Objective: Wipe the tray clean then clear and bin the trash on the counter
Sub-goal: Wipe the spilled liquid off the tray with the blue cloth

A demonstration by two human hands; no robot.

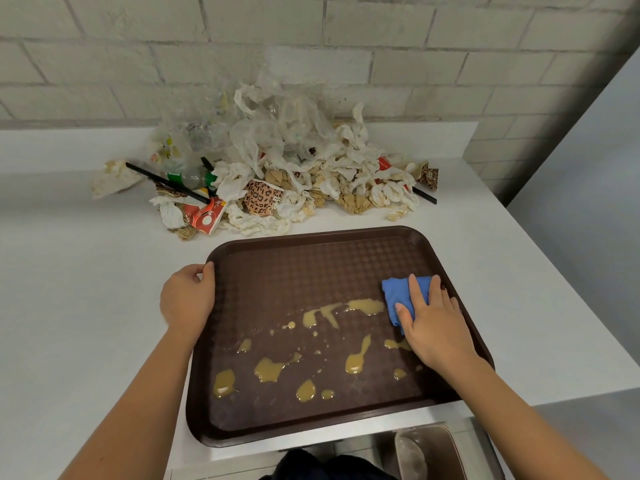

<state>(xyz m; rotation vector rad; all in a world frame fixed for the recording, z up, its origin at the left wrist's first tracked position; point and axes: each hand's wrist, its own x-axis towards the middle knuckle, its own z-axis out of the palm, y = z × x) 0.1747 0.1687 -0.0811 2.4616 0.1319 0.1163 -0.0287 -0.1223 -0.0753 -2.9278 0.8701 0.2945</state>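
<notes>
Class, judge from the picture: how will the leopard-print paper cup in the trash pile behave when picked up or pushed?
The leopard-print cup looks like thin paper with a bent rim, so probably light and easily crushed. It lies on its side, so a push might roll it, though crumpled napkins around it would likely stop that.

White bench (86,289), and a brown tray (311,234) sits flat at the front, its near side right at the bench's edge. Just beyond it there's a trash heap (294,174): crumpled napkins (346,164), clear bags (249,140), a leopard cup (261,199) on its side, a red cup (206,218), a black straw (166,183) jutting left. One stained wrapper (112,176) lies just left of the heap.
</notes>
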